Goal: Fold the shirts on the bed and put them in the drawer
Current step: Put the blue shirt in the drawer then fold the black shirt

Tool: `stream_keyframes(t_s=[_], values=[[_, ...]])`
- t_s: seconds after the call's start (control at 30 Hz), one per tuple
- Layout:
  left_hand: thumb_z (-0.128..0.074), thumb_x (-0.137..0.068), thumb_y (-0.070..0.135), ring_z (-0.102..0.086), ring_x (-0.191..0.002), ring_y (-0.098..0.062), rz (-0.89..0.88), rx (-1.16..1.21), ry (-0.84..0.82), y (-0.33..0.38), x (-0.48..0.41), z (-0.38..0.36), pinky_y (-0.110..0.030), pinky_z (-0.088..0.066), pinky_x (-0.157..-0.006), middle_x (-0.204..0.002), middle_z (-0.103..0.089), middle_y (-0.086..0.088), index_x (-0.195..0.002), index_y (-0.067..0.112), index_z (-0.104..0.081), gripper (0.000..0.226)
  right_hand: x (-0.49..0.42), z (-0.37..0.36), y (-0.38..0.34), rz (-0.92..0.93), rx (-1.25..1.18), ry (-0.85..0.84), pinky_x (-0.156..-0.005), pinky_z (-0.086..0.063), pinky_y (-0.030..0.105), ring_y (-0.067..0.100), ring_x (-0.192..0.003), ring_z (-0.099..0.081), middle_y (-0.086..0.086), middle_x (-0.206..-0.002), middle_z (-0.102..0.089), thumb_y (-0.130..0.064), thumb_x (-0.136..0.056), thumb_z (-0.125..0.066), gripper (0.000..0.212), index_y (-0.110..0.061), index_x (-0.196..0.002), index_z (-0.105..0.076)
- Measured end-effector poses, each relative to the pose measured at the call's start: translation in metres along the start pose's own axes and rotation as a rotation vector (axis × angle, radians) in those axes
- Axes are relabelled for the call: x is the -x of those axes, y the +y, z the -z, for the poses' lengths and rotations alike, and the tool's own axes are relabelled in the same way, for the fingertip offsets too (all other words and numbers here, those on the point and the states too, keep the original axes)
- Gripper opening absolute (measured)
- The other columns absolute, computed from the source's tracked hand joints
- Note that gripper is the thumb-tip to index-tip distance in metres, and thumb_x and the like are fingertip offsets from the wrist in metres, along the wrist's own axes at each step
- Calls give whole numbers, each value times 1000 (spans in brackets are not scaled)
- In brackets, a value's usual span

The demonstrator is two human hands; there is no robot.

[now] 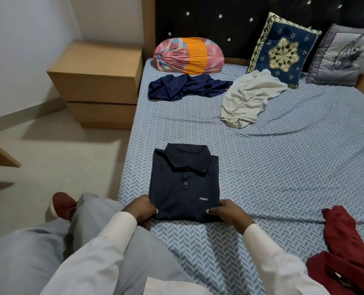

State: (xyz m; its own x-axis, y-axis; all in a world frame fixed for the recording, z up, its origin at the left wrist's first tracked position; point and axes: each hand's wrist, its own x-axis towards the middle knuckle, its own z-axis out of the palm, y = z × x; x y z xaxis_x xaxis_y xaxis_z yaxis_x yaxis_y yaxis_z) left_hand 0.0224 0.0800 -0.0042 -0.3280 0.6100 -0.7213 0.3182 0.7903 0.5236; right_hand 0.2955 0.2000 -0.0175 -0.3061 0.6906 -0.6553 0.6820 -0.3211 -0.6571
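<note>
Both hands, left hand (143, 208) and right hand (225, 211), pinch the folded navy polo's (185, 184) near corners, likely ready to lift it flat off the bed (283, 156).

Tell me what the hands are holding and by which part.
Both hold the folded navy polo shirt by its near edge: the left hand grips the left corner, the right hand the right corner.

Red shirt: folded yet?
No, the red shirt lies crumpled on the bed at the near right; only the navy polo is folded.
</note>
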Motion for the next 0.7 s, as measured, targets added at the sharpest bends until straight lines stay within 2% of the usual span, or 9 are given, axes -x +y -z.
stream_keyframes(t_s=[0.07,0.13,0.2,0.27,0.33,0.4,0.47,0.6,0.7], values=[[-63,-84,20,-66,-88,-28,-39,-82,110,-1,-3,4,-32,-54,-72,-109,-65,-15,-114,9,-51,34,-3,1,1,4,5,43,-53,-48,20,13,-71,-70,3,-85,-75,-22,-82,-79,25,-8,-102,-74],[-66,-83,29,-62,-101,-28,-97,-22,179,2,-8,9,-32,-51,-83,-119,-62,-13,-120,14,-44,45,-11,2,-2,11,-13,148,-54,-52,27,16,-72,-70,3,-84,-74,-34,-74,-81,32,-15,-97,-69],[-69,-83,32,-60,-111,-29,-168,77,186,8,-18,14,-34,-49,-94,-130,-57,-9,-139,21,-32,68,-23,6,-7,43,-70,250,-72,-61,38,21,-84,-71,5,-94,-74,-43,-64,-81,49,-24,-101,-57],[-70,-81,29,-61,-114,-29,-253,129,148,18,-31,21,-38,-50,-97,-135,-54,-7,-151,30,-18,87,-31,11,-18,128,-124,237,-86,-59,43,22,-92,-71,6,-102,-72,-35,-72,-81,58,-33,-118,-46],[-70,-72,30,-61,-116,-27,-303,154,115,26,-49,29,-42,-50,-100,-142,-51,-6,-153,34,-13,98,-37,16,-34,224,-158,177,-91,-57,41,20,-96,-71,5,-106,-71,-21,-82,-77,69,-41,-136,-38],[-70,-71,28,-56,-123,-28,-291,103,111,36,-63,34,-40,-48,-103,-147,-47,-12,-155,33,-14,101,-47,20,-47,305,-216,137,-102,-52,40,14,-113,-64,1,-128,-63,-11,-86,-74,74,-37,-145,-38],[-68,-80,20,-53,-123,-34,-258,18,113,46,-69,38,-37,-49,-98,-148,-40,-16,-156,34,-15,94,-57,22,-51,349,-208,106,-109,-46,36,8,-126,-55,-4,-144,-52,-9,-87,-73,72,-32,-147,-41],[-67,-83,22,-52,-121,-40,-252,-139,64,56,-77,41,-42,-50,-100,-150,-26,-20,-155,38,-16,90,-66,24,-53,346,-209,55,-104,-47,25,-3,-120,-54,-7,-144,-51,-8,-85,-75,68,-34,-142,-48],[-71,-80,16,-50,-125,-37,-304,-126,57,56,-79,38,-39,-49,-100,-149,-26,-18,-156,34,-21,92,-71,23,-50,327,-226,23,-107,-48,38,8,-124,-56,-6,-144,-52,-15,-76,-81,71,-45,-134,-52]])
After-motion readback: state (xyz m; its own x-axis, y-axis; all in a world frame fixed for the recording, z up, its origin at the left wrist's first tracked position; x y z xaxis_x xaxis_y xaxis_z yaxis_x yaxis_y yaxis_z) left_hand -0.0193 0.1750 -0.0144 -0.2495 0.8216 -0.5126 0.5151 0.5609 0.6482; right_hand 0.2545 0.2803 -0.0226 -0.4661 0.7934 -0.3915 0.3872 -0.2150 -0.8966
